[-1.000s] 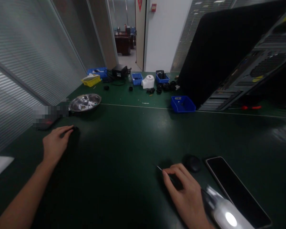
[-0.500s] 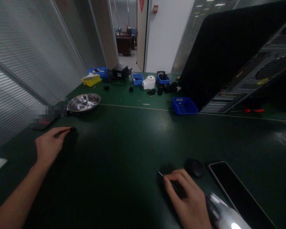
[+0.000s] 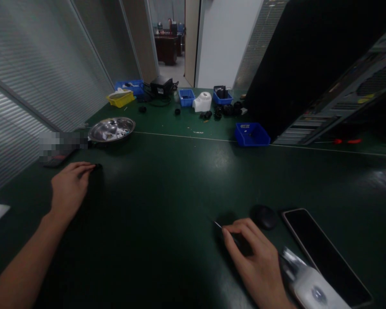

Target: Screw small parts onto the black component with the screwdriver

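My left hand point(image 3: 70, 186) is at the left of the dark green table, its thumb and fingers pinched on a small black part point(image 3: 98, 166) at the tabletop. The kind of part is too small to make out. At the lower right, my right hand point(image 3: 255, 257) pinches a thin pointed metal tool point(image 3: 218, 225), its tip directed left; the rest is hidden by the fingers. Just beyond this hand lies a round black object point(image 3: 264, 216). A white device with a metal end point(image 3: 315, 285) lies beside my right wrist.
A phone point(image 3: 324, 253) lies at the right. A steel bowl point(image 3: 94, 136) with small white pieces stands back left. Farther back are a blue bin point(image 3: 252, 140), a yellow basket point(image 3: 121, 101), a white housing point(image 3: 202, 103) and black parts. A computer case point(image 3: 328, 116) stands at right.
The camera view has shifted slightly, moving the table items in the picture. My left hand has drawn a little left, still pinching the black part. The right hand keeps its grip on the tool.
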Motion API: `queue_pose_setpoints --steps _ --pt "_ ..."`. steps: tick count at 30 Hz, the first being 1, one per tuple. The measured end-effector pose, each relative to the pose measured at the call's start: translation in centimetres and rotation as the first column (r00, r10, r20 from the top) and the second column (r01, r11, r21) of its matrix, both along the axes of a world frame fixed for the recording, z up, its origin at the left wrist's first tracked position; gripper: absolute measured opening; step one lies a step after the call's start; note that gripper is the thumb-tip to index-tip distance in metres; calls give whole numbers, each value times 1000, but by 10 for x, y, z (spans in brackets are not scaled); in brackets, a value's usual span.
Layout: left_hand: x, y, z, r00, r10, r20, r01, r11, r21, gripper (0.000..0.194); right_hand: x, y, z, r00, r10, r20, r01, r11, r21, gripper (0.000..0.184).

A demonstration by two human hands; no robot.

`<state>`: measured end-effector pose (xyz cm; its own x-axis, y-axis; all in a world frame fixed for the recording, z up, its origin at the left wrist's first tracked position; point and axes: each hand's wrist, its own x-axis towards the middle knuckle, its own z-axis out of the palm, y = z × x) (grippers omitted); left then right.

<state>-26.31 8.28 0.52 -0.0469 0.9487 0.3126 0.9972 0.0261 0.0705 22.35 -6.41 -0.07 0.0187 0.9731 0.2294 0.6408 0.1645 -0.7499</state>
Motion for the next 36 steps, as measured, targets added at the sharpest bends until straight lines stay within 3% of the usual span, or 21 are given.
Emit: queue_pose_setpoints --steps 4,9,15,21,25,32,36 --pt "7 -1 2 997 50 -53 -49 999 14 48 0 -2 -2 1000 0 0 0 1000 -4 15" --pt "7 1 -2 1000 10 -16 -9 999 35 39 -1 -1 0 1000 -5 -4 5 1000 -12 14" --pt "14 6 -4 981 75 179 -97 988 117 33 -2 1 1 1000 5 -14 -4 1000 10 14" --pt "16 10 -3 936 144 322 -188 976 108 39 -2 1 1 1000 3 -2 -3 1000 13 16" --pt "14 12 -5 933 204 295 -237 968 80 39 -1 0 0 1000 2 -2 -2 1000 4 15" --pt "16 19 -9 883 238 404 -284 957 57 40 -1 -2 -3 1000 -5 5 5 1000 -23 16" --pt "18 21 -7 920 201 337 -237 969 67 40 -1 -1 -3 1000 -5 12 6 1000 -22 16"
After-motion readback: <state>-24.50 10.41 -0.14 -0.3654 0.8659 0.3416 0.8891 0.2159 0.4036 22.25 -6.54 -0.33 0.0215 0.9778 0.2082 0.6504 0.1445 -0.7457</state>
